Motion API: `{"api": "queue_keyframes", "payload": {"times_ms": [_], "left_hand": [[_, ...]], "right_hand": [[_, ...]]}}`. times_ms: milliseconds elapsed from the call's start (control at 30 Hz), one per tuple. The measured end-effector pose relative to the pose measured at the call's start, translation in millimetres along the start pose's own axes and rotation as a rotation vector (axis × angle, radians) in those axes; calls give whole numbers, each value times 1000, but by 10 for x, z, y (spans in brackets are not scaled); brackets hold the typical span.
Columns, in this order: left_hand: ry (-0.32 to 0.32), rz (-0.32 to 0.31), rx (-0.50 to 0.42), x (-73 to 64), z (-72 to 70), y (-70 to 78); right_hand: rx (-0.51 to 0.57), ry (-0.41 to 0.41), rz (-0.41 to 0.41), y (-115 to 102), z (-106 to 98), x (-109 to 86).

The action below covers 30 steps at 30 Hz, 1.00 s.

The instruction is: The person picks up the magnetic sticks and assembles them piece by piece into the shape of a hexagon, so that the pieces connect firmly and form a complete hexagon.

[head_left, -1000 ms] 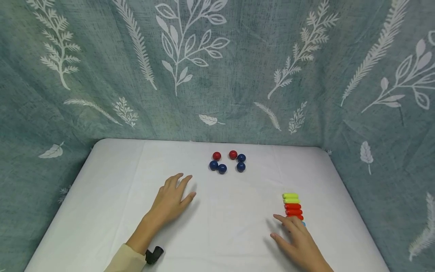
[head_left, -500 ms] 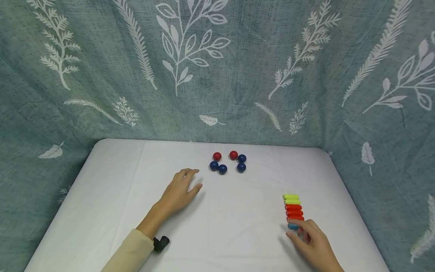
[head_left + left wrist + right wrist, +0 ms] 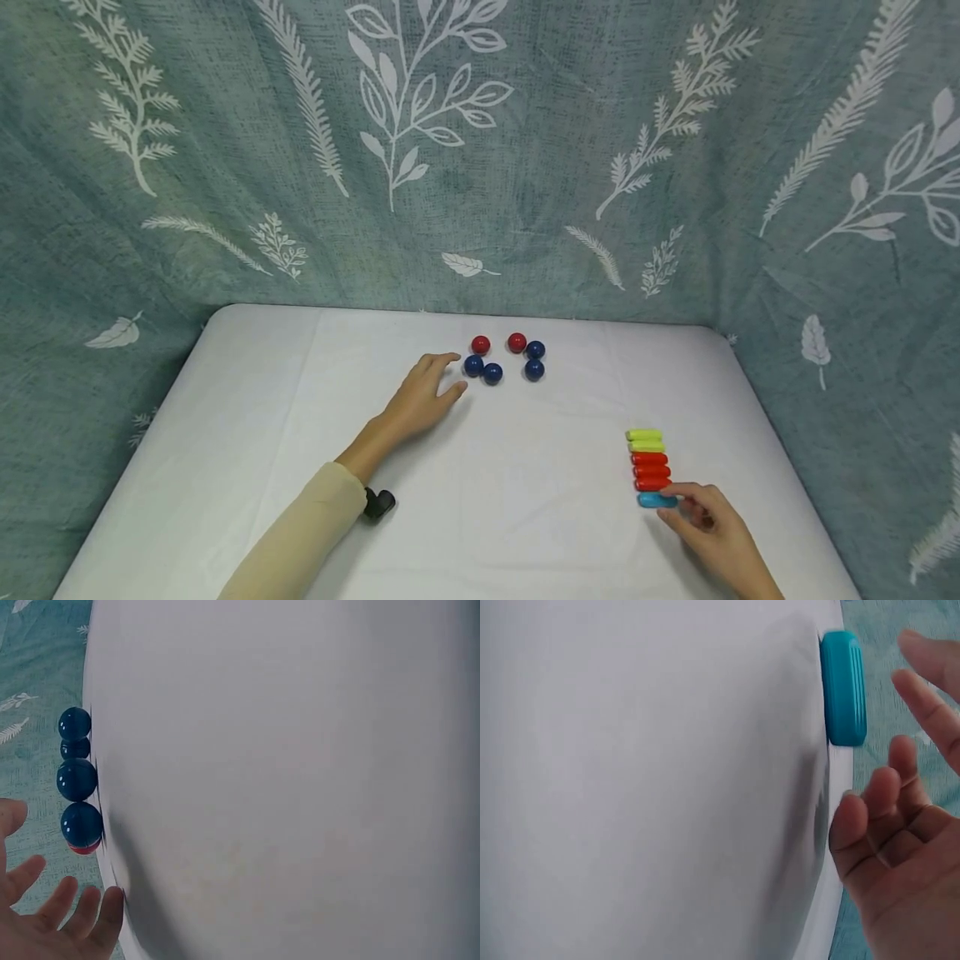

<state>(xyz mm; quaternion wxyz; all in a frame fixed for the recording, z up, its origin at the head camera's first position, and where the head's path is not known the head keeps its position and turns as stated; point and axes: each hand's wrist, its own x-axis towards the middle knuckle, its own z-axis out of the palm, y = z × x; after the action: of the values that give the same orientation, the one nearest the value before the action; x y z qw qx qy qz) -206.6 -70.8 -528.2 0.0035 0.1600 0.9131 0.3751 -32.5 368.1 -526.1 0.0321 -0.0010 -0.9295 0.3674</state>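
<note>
The ridged blue cylinder [image 3: 651,500] lies on the white table [image 3: 525,467] at the near end of a row, with three red cylinders [image 3: 648,472] and two yellow-green cylinders [image 3: 645,435] beyond it. The right hand [image 3: 712,527] has drawn nearward, uncovering it; thumb and forefinger stand apart beside its right end, gripping nothing. The left hand [image 3: 422,398] has reached farther, thumb and fingers spread just beside two dark blue balls [image 3: 492,374], so both hands now seem within grasping range. Two red balls [image 3: 480,345] and another dark blue pair [image 3: 534,370] sit nearby.
</note>
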Motion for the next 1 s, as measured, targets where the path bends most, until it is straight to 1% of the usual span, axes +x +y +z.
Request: {"api": "queue_keyframes", "payload": {"times_ms": [100, 167, 333, 400, 500, 700, 900, 1000], "left_hand": [[-8, -1, -26, 85, 30, -13], [-14, -4, -45, 132, 49, -15], [-44, -11, -98, 229, 89, -5], [-52, -15, -101, 267, 108, -10], [-52, -19, -93, 313, 134, -22], [-47, -16, -74, 345, 154, -49], [-61, -25, -2, 375, 159, -14], [-76, -41, 32, 385, 150, -1]], "right_hand": [[22, -38, 65, 33, -26, 7], [31, -57, 89, 46, -32, 16], [21, -76, 115, 61, -29, 30], [13, -76, 122, 66, -24, 30], [3, -77, 126, 75, -19, 30], [-60, -101, 132, 76, -3, 48], [-93, -89, 94, 83, 17, 59], [-95, -102, 105, 78, 22, 73]]}}
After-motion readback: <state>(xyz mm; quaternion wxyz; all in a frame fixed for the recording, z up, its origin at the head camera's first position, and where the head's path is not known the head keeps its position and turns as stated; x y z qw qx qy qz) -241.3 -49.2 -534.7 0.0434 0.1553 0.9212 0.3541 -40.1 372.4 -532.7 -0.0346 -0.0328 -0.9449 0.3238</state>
